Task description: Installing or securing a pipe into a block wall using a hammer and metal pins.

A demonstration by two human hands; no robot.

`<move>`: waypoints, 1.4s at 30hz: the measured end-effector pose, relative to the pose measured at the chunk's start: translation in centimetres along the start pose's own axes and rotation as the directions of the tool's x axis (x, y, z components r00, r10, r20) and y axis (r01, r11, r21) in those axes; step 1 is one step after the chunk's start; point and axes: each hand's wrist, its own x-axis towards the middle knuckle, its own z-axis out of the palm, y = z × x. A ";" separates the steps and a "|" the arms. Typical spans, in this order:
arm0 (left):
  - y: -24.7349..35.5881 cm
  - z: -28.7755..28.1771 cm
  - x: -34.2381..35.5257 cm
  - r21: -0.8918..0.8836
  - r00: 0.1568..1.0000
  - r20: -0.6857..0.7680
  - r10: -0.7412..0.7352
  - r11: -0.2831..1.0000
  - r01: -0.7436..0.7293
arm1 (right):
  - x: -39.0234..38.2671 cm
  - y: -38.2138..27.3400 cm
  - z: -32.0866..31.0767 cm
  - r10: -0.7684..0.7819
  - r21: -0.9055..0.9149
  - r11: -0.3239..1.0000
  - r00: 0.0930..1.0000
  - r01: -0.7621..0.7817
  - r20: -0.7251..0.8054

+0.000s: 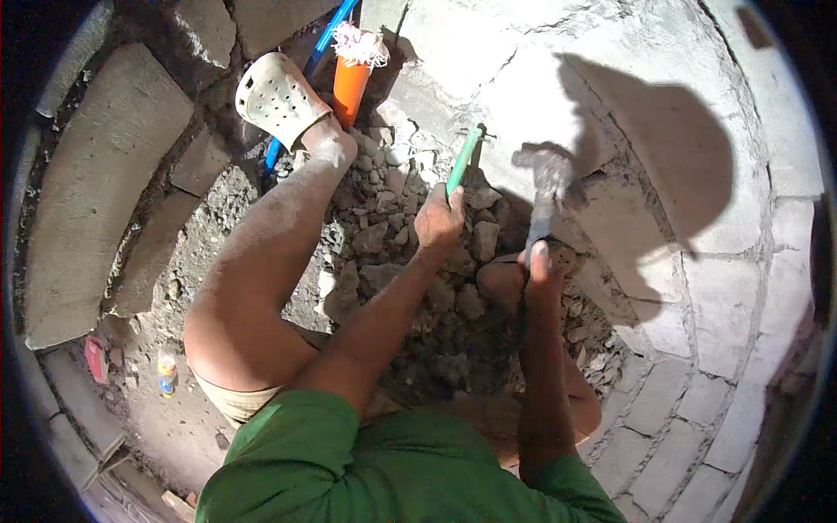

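Note:
My left hand (440, 222) is wrapped around the lower part of a green chisel (465, 161), which slants up and away to the right. Its far end lies at the edge of the pale, brightly lit stone (514, 113). To the right, my right hand (540, 260) grips the handle of a dust-covered hammer (549, 174). The hammer head is up over the stone, apart from the chisel. Broken rubble (370, 240) lies below and between both hands.
My left foot wears a cream clog (283, 96) beside an orange tube (350, 91) topped with white shreds. A blue pole (327, 39) runs behind it. Large stone slabs (109, 192) line the left. A small bottle (166, 375) and a red object (96, 359) lie lower left.

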 end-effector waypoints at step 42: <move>-1.3 -4.5 3.0 0.059 0.955 0.084 0.284 0.955 -0.289 | -7.0 2.9 -4.1 -0.076 -0.173 0.978 0.970 0.117 0.229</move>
